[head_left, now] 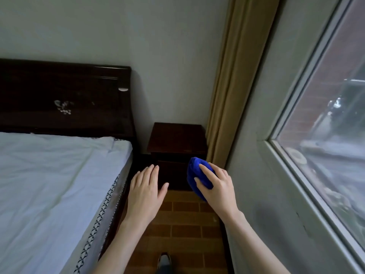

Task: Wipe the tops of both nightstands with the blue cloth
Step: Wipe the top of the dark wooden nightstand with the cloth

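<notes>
A dark wooden nightstand (176,138) stands in the corner between the bed and the curtain, and its top is bare. My right hand (216,186) grips a bunched blue cloth (194,171) in the air, in front of the nightstand's front right corner and below its top. My left hand (146,187) hovers flat with straight, spread fingers in front of the nightstand's left side, holding nothing. Only one nightstand is in view.
A bed (51,184) with a white sheet and a dark headboard (65,97) fills the left. A beige curtain (235,82) hangs to the right of the nightstand, beside a wall and a large window (325,123). A narrow strip of brown tiled floor (183,230) runs between bed and wall.
</notes>
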